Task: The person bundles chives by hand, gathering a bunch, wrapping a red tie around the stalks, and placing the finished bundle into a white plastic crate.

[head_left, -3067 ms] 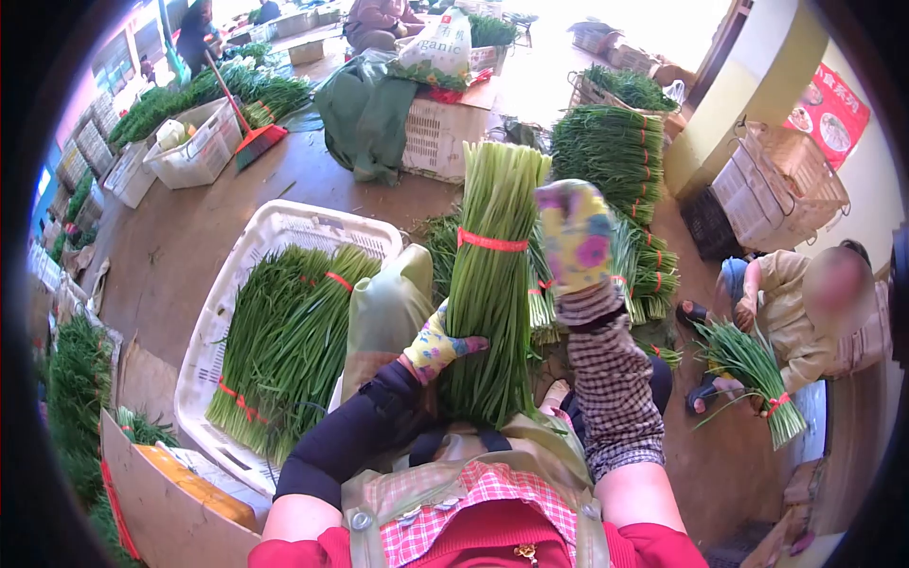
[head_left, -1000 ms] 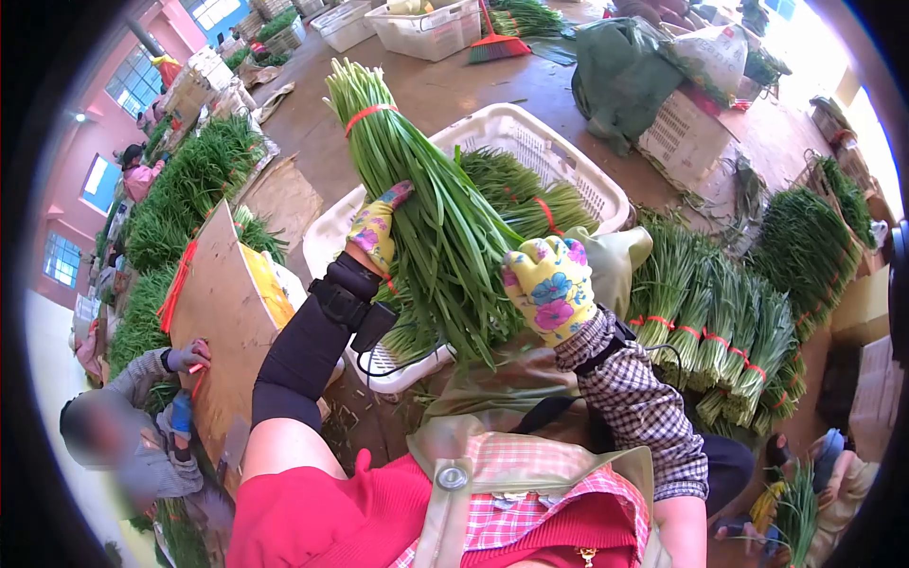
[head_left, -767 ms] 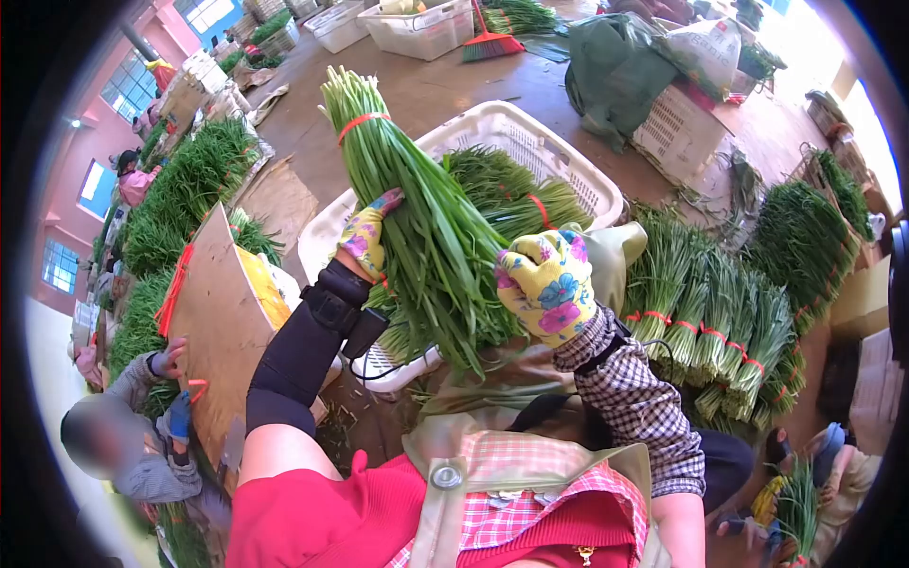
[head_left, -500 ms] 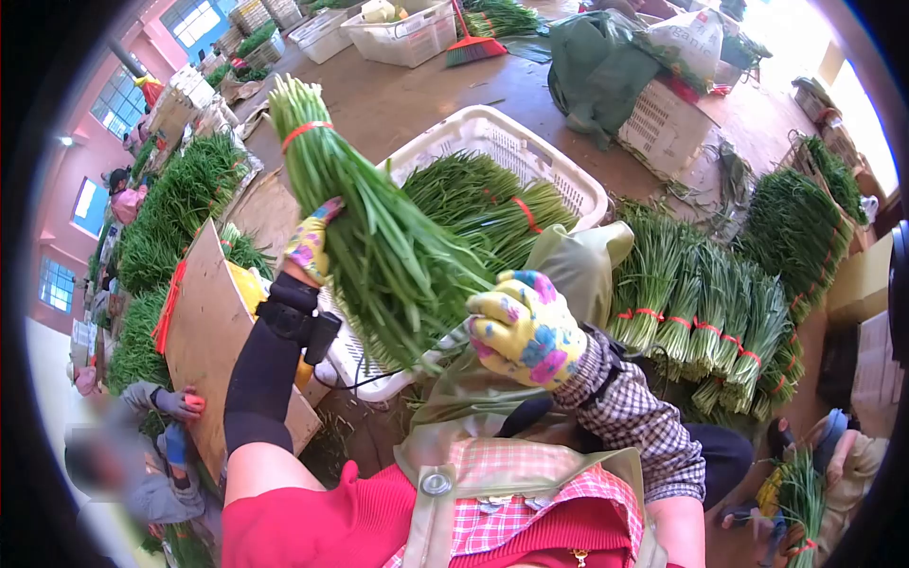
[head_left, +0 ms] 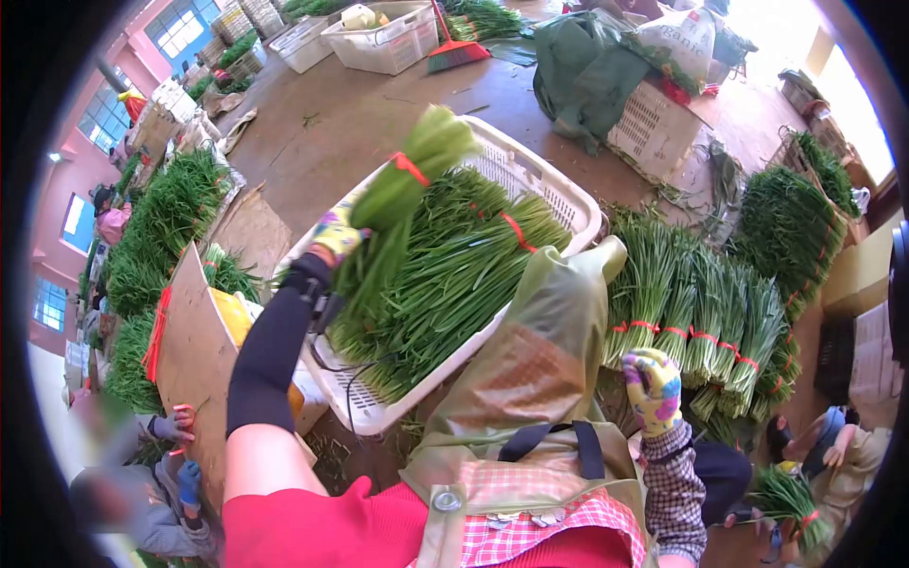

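Note:
My left hand [head_left: 339, 235], in a flowered glove, grips a bunch of garlic chives [head_left: 374, 256] tied with a red band. The bunch is blurred by motion and tilts over the left side of a white crate [head_left: 383, 417]. Inside that crate lie more chives [head_left: 454, 275], one bunch showing its red band. My right hand [head_left: 653, 390], gloved alike, is closed in a fist beside my knee, near the cut ends of a row of banded chive bunches [head_left: 696, 312]. Whatever the fist may hold is hidden.
A wooden board [head_left: 204, 350] stands at my left, with red bands [head_left: 157, 336] hanging at its edge. Co-workers' hands [head_left: 180, 426] show at lower left; another person [head_left: 843, 464] sits at lower right. Further off are a broom [head_left: 457, 54], a white bin [head_left: 383, 43] and green sacking [head_left: 582, 71].
My left hand has swung the bunch right, over the crate, its banded end now leaning right. My right hand has left the leaf tips and moved right and down.

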{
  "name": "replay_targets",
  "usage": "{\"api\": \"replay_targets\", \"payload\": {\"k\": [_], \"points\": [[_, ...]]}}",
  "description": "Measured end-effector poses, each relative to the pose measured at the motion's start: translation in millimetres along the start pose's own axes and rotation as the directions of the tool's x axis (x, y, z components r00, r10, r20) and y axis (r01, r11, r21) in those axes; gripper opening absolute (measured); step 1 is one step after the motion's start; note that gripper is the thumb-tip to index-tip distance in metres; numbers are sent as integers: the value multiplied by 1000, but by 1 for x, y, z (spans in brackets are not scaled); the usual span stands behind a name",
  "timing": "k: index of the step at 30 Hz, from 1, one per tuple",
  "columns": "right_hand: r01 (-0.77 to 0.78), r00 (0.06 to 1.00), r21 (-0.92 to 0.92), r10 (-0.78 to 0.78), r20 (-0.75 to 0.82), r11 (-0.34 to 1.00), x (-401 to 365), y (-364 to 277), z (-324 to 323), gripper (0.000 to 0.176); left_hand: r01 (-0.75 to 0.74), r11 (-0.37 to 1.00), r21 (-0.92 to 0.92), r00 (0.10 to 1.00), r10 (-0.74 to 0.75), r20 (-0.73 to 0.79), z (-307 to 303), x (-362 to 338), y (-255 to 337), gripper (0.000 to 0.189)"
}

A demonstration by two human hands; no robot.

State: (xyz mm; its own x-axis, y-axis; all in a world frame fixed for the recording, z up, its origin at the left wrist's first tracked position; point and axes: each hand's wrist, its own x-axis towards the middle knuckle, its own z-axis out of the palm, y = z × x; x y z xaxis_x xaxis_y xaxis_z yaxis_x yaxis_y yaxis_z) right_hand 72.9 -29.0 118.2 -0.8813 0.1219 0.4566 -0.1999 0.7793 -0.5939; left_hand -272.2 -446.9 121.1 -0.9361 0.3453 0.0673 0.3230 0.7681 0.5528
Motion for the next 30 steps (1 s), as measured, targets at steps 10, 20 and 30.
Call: {"api": "replay_targets", "payload": {"k": [10, 20, 30], "points": [[-149, 976, -174, 173, 130, 973, -38, 20, 9, 13, 164, 985, 56, 952, -172, 251, 150, 81, -21, 76], [-206, 925, -213, 261, 277, 955, -40, 36, 26, 10, 193, 959, -207, 874, -72, 481, 180, 98, -41, 76], [-177, 926, -221, 238, 294, 959, -33, 39, 29, 13, 70, 979, 191, 881, -151, 448, 202, 97, -35, 75]]}}
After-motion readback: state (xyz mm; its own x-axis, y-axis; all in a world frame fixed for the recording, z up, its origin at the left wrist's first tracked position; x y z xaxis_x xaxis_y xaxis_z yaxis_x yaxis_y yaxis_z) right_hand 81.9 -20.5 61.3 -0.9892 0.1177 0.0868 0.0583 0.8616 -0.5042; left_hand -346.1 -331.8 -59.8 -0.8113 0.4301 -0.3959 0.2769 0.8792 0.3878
